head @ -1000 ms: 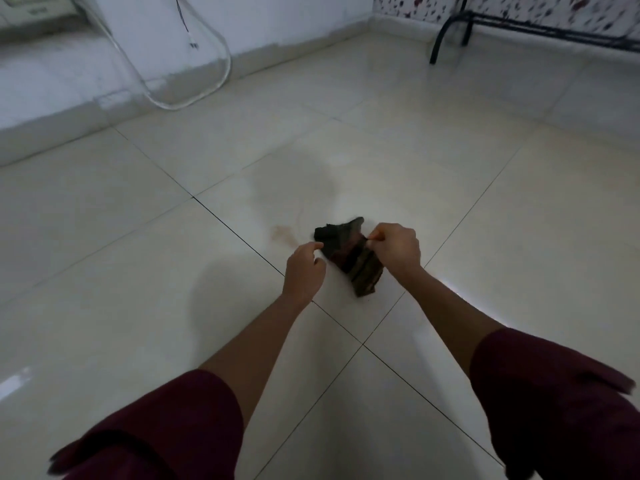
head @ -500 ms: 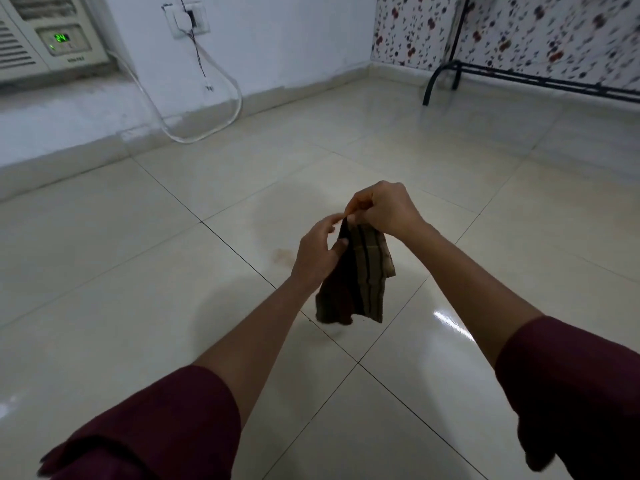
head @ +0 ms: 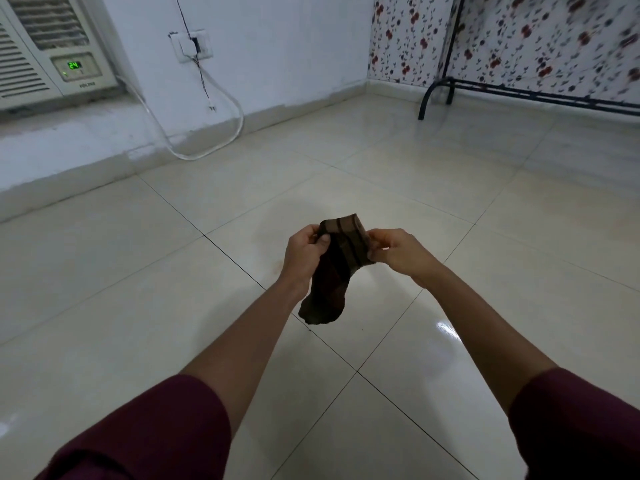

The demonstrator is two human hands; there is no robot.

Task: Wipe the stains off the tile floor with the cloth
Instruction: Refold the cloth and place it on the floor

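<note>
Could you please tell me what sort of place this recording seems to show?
Probably a room in a home: a glossy tile floor, a window air conditioner set low in the wall, and a black metal frame against floral-patterned fabric.

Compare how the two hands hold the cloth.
The left hand grips the cloth along its left edge, thumb pressed on the front; the right hand pinches its right edge with the fingertips. The left hand sits over the hanging part, whereas the right hand stands out to the side. Both hold it up off the floor.
</note>
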